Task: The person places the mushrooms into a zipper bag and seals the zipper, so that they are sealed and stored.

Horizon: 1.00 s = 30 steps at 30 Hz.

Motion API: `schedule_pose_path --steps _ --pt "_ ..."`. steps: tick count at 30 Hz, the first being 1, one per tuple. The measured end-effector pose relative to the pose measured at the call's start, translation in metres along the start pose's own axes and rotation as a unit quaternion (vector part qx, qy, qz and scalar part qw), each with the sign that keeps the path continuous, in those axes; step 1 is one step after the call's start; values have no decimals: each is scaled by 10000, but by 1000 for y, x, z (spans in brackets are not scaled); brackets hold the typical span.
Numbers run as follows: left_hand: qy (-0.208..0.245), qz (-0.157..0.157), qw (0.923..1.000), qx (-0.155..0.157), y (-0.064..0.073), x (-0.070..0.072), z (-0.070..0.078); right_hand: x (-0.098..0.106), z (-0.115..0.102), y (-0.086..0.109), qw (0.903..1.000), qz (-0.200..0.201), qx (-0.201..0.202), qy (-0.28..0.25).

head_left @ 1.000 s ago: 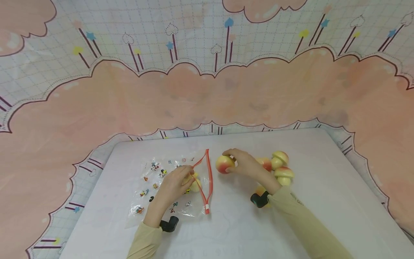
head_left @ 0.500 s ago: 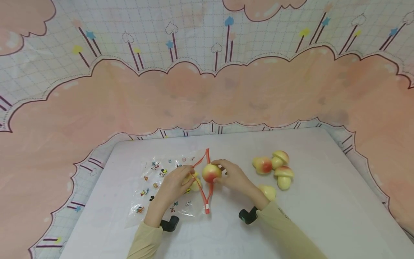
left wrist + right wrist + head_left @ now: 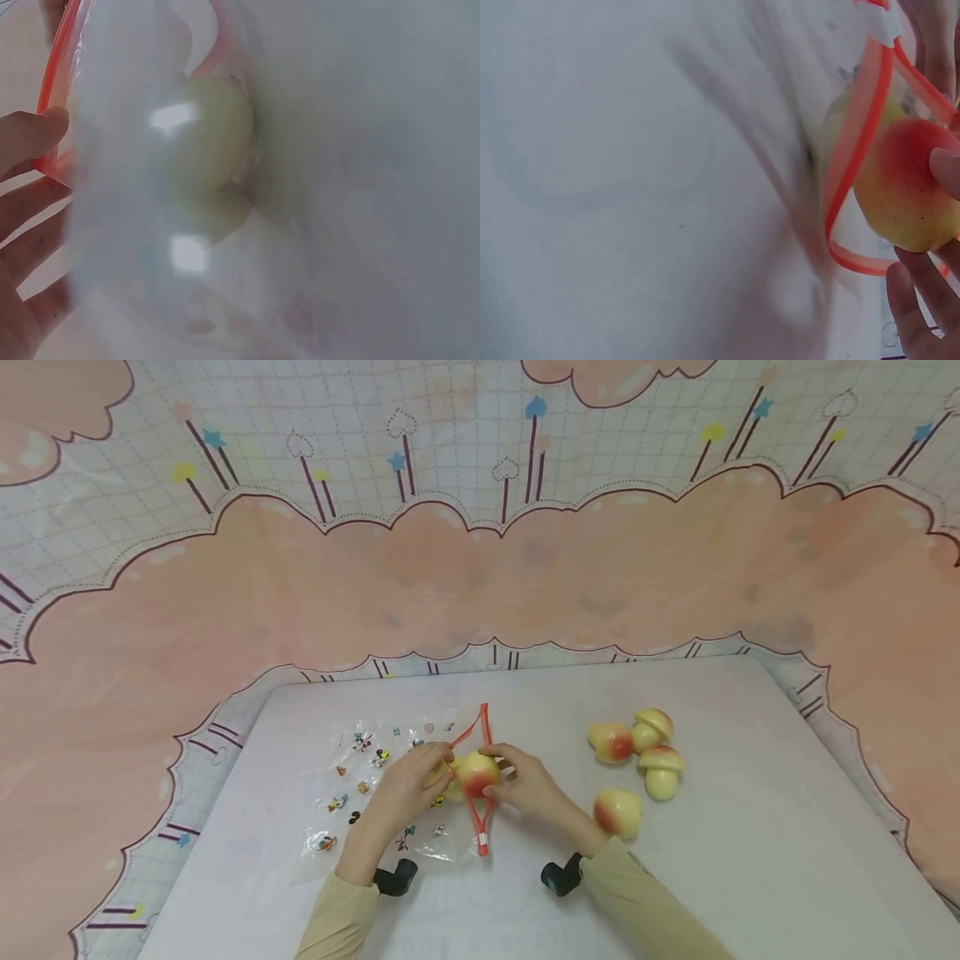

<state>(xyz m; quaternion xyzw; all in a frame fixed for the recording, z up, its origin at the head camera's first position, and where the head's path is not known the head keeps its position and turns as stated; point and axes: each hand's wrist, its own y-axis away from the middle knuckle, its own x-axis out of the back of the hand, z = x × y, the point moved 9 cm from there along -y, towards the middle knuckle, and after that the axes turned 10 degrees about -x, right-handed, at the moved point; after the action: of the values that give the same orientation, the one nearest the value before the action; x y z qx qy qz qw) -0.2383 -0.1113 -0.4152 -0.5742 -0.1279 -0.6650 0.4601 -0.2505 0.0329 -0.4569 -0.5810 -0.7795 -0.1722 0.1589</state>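
Note:
A clear zip bag (image 3: 360,827) with cartoon prints and a red zip edge (image 3: 55,71) lies on the left of the table, its mouth spread apart. My left hand (image 3: 405,781) pinches one side of that edge between thumb and fingers. Inside the bag, a pale yellow toy mushroom (image 3: 214,135) shows through the plastic. My right hand (image 3: 528,783) holds another toy mushroom (image 3: 904,187), red and yellow, by thumb and fingers. In the right wrist view it is within the red loop of the bag's mouth.
Several more yellow toy mushrooms with reddish caps lie on the right of the white table (image 3: 750,860), the nearest mushroom (image 3: 618,812) close to my right forearm. Black camera mounts (image 3: 395,878) sit at both wrists. A patterned cloth (image 3: 480,585) hangs behind the table.
My right hand has carried its mushroom leftward and down from beside the bag into the bag's mouth. The left hand has stayed in place, pinching the edge.

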Motion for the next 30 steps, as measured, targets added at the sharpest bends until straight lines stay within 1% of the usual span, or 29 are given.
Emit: schedule_pose_path --steps 6,13,17,25,30 --pt "102 17 9999 16 1 1 2 -5 6 -2 9998 -9 -160 -102" --pt "126 29 9999 -32 0 1 3 -12 8 -4 9992 -194 -235 -264" --pt "133 10 9999 -59 -1 2 4 -14 6 -4 9993 -266 -120 -217" --pt "275 -151 9995 -45 -3 2 7 -17 1 -6 9996 -249 112 -108" --pt "233 -182 9995 -60 -5 2 7 -20 -4 -6 9992 -253 305 -99"
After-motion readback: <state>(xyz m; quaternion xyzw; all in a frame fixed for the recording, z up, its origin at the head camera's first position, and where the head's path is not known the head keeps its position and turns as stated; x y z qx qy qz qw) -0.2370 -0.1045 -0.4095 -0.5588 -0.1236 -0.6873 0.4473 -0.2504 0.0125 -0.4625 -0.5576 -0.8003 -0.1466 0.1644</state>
